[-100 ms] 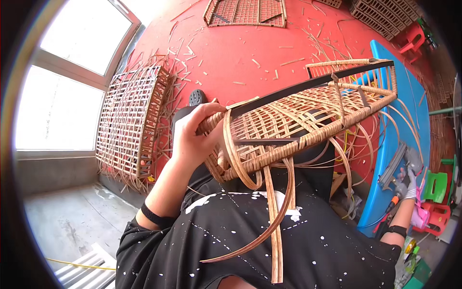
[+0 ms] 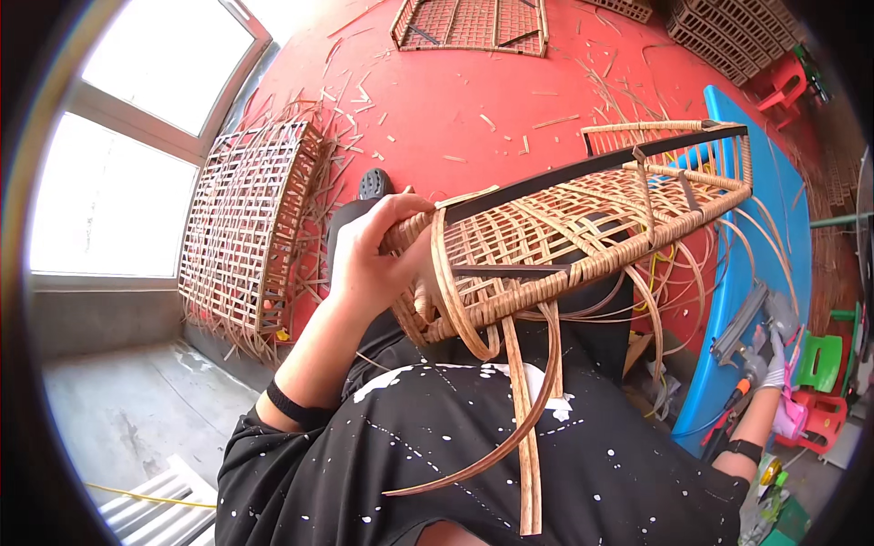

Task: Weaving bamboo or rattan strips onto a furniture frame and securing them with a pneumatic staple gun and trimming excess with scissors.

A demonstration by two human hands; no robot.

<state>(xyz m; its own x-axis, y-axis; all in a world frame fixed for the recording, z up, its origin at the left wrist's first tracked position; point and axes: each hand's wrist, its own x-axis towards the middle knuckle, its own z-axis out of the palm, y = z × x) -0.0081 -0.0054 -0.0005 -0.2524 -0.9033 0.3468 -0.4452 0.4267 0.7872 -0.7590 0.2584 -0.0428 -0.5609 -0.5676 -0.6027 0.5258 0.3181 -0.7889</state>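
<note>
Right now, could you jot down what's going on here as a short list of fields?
Left hand: grips the near end of a half-woven cane basket frame, held over the lap.
Right hand: in a light glove, low at the right, on a tool by the blue table.
Loose strips: hang from the frame.
Floor: red, littered with cane offcuts.
Nearby: woven panel by the window.

Bright daylight floods in from the blown-out window [image 2: 137, 146] left of the hands, sharp mid-frame, edges bent and darkly vignetted.
</note>
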